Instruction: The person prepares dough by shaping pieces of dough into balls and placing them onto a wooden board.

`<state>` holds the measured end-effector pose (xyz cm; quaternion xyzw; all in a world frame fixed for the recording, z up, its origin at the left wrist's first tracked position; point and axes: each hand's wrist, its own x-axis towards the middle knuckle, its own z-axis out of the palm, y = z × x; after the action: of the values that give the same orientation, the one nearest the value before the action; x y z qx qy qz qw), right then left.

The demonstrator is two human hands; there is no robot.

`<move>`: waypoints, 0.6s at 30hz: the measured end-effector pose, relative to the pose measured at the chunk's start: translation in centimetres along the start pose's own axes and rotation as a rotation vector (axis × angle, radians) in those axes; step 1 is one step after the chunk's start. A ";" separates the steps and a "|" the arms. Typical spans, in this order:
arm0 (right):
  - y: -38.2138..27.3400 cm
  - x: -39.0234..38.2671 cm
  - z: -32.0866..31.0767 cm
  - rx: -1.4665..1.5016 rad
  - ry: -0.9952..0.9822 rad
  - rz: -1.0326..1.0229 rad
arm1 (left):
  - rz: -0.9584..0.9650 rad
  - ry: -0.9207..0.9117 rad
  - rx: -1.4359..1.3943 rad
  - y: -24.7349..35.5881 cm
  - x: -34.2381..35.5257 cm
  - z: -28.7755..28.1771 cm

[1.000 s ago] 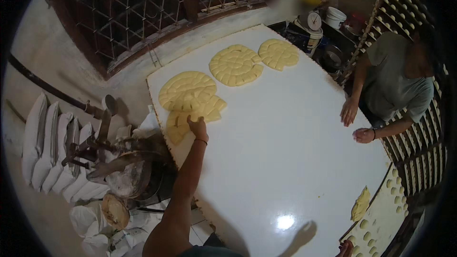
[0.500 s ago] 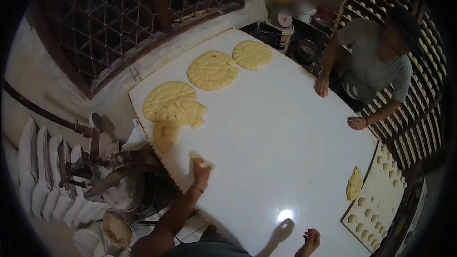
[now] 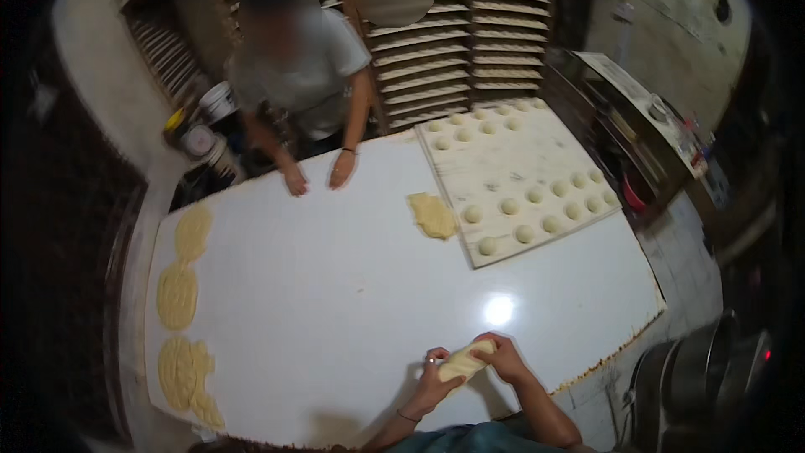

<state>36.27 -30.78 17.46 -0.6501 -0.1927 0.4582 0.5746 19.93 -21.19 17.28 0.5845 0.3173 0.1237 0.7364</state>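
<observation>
Near the front edge of the white table (image 3: 319,302), an elongated piece of pale yellow dough (image 3: 464,362) is held between my two hands. Its left end lies in my left hand (image 3: 433,387), with the thumb along its near side. Around the right end is my right hand (image 3: 501,357), thumb pressed on top. The dough appears raised off the table, tilted up to the right. On the far side stands a co-worker, whose two hands (image 3: 317,176) rest at the table edge.
Three flat rounds of scored dough (image 3: 177,296) lie along the left edge. A floured wooden board (image 3: 520,164) with rows of dough balls sits at the back right, a loose dough scrap (image 3: 433,216) beside it. Racks of loaded trays (image 3: 419,63) stand behind the co-worker.
My view has swung to the right. My left hand has come from the table's left side to the front, and both hands now hold the dough. The co-worker's hands are closer together.
</observation>
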 end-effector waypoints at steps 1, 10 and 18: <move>0.5 0.3 -4.7 0.081 0.163 -0.009 | -0.079 -0.203 -0.108 0.8 1.0 1.9; -0.3 -9.6 -24.4 1.392 0.263 -0.629 | -0.291 -0.808 0.095 -0.8 9.0 9.3; 5.4 -9.6 -33.9 -1.170 0.824 -0.073 | 0.275 0.190 0.789 -4.3 11.2 5.3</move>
<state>57.67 -59.02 13.34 -0.9650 -0.1956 -0.0225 0.1730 30.94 -20.37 10.22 0.8443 0.3258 0.1431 0.4007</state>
